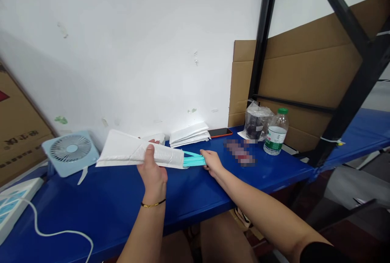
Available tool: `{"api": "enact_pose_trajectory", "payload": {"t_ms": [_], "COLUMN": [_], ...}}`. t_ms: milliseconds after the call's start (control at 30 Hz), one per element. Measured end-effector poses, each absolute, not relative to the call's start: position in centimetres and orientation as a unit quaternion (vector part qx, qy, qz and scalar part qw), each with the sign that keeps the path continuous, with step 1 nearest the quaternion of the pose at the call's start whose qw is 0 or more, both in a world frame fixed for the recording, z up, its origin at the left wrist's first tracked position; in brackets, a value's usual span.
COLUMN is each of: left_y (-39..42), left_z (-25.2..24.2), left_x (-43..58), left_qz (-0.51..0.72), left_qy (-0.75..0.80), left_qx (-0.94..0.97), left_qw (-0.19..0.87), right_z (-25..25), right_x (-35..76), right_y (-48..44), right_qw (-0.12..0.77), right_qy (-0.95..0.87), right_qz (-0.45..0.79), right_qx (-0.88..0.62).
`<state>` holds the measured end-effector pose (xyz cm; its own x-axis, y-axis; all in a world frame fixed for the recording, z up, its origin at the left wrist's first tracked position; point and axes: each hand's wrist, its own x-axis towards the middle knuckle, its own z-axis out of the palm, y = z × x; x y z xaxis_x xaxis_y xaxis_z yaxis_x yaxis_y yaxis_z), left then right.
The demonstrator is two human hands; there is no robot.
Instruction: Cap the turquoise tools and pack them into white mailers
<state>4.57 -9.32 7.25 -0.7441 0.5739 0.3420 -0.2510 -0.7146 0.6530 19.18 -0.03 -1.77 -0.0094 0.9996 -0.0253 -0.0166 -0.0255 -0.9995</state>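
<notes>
White, flat, padded envelope [120,151], in the head view, is held over the middle of the blue, smooth-topped desk [189,192], one end pointing toward the desk's right edge. The left hand [153,175] is clamped on it, thumb on the near face, fingers mostly hidden behind. The right hand [212,162] has thumb and fingers together on flat turquoise strips [193,160] that reach out of that end. By the back edge lie a stack of folded white packets [189,135] and a black-screened phone with an orange rim [221,132]; near the right edge stands a clear plastic bottle with a green cap [276,135]
</notes>
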Motion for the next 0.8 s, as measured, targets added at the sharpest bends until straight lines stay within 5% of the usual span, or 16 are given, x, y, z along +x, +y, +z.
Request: {"api": "enact_pose_trajectory", "payload": {"t_ms": [400,800], "left_y": [-9.0,-10.5], "left_z": [6.5,9.9], "left_x": [-0.3,-1.0], "left_qz": [0.881,0.808], "left_qy": [0.334,0.388], "left_qx": [0.242,0.43], "left_qw": [0.23,0.106], "right_z": [-2.7,-3.1], "right_x": [23.0,22.4], "right_y": [2.4,2.4], "right_qw": [0.414,0.34], "right_qy": [-0.709,-0.758], "right_qz": [0.172,0.091], "right_qx": [-0.544,-0.549]}}
